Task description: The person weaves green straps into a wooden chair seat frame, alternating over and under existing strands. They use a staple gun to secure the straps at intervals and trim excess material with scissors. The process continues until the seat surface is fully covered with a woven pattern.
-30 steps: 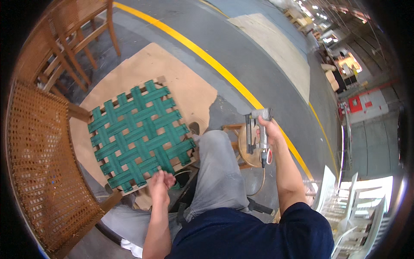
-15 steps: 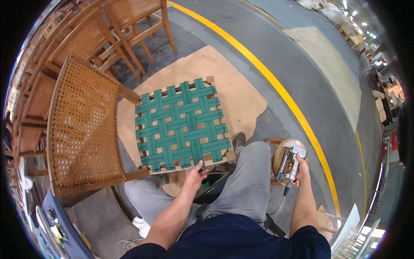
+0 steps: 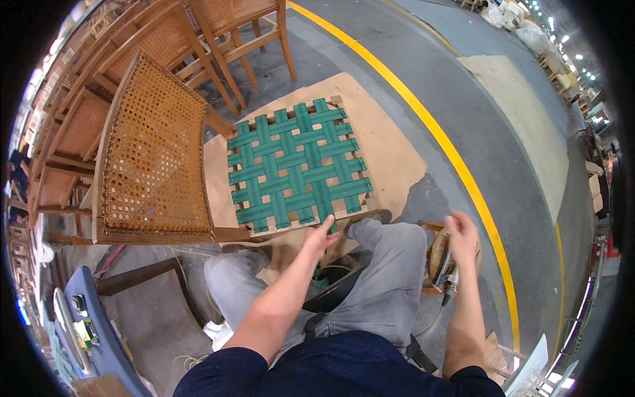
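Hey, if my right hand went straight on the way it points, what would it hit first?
The way ahead of your right hand looks free; beyond lies the yellow floor line, apparently lower, though depth is unclear.

L hand (image 3: pixel 321 239) pinching, thumb (image 3: pixel 328 223) fwd, R hand (image 3: pixel 464 237) part-curled, arms (image 3: pixel 281 291) fwd

Green webbing (image 3: pixel 291 160): woven across your seat frame (image 3: pixel 372 203), one strip (image 3: pixel 323 204) running over your near edge. Your staple gun (image 3: pixel 451 278): on stool (image 3: pixel 436 250).
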A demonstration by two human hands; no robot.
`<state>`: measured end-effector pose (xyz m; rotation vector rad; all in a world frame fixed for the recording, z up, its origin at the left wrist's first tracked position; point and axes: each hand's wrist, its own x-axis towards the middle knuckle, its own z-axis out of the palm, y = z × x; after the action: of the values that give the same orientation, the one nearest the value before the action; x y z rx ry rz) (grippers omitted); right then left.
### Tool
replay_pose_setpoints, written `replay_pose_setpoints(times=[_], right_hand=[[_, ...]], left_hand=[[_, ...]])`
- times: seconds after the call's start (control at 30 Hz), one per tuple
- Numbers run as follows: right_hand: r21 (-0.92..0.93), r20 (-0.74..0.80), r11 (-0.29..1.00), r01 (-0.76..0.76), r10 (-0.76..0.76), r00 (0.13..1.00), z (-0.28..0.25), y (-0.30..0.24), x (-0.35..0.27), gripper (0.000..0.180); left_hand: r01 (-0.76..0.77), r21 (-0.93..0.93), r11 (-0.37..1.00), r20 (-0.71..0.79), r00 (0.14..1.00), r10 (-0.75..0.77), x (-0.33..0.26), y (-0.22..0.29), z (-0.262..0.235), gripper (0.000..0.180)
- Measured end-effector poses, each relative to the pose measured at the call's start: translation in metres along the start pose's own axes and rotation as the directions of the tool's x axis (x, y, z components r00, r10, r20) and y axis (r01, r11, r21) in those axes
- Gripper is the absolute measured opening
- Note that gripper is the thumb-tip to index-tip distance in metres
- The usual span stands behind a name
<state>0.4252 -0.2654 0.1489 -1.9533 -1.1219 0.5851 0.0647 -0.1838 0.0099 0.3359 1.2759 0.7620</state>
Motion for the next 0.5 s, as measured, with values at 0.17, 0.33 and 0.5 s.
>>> replay_pose_setpoints(times=[0.17,0.33,0.5], right_hand=[[-0.035,0.582,0.996,-0.086,0.090,0.808,0.153,-0.051,-0.029,0.052],[-0.123,0.763,0.883,-0.452,0.375,0.526,0.263,-0.053,-0.048,0.042],[-0.348,0.460,0.898,-0.270,0.415,0.785,0.321,-0.010,-0.061,0.035]], left_hand=[[0.102,0.070,0.992,0.091,0.990,-0.108,-0.035,-0.043,0.010,0.018],[0.205,0.162,0.965,0.019,0.977,-0.211,-0.047,-0.069,-0.003,0.012],[0.172,0.368,0.914,-0.039,0.985,-0.170,-0.030,-0.065,-0.008,0.011]])
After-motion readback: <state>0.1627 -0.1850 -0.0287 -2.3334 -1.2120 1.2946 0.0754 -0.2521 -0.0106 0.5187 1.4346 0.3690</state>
